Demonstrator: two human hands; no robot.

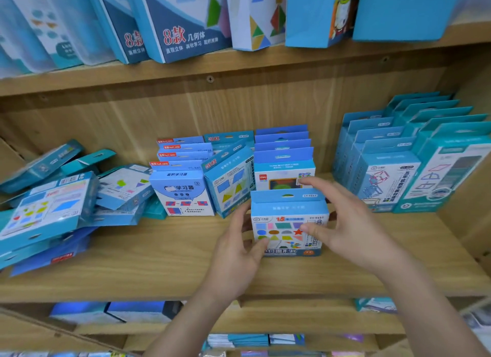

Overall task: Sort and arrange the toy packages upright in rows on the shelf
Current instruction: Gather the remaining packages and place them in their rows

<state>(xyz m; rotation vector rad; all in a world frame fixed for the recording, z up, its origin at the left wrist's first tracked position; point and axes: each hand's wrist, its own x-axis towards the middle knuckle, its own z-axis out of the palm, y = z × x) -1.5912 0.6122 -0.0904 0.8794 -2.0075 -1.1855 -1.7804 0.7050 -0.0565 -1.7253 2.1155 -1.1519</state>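
Observation:
A small blue-and-white toy package (285, 215) printed with coloured shapes stands upright on the wooden shelf (170, 263), in front of a row of blue packages (283, 154). My left hand (239, 247) holds its left side with thumb on the front. My right hand (342, 223) holds its right side, thumb on the front, fingers spread above the top. Two more upright rows (183, 181) stand to its left. A jumbled heap of fallen packages (61, 197) lies at the far left.
Taller teal packages (403, 160) stand in rows at the right against the shelf's side wall. Large blue boxes (180, 24) fill the shelf above. Lower shelves (138, 311) hold more boxes. Bare board runs along the shelf's front.

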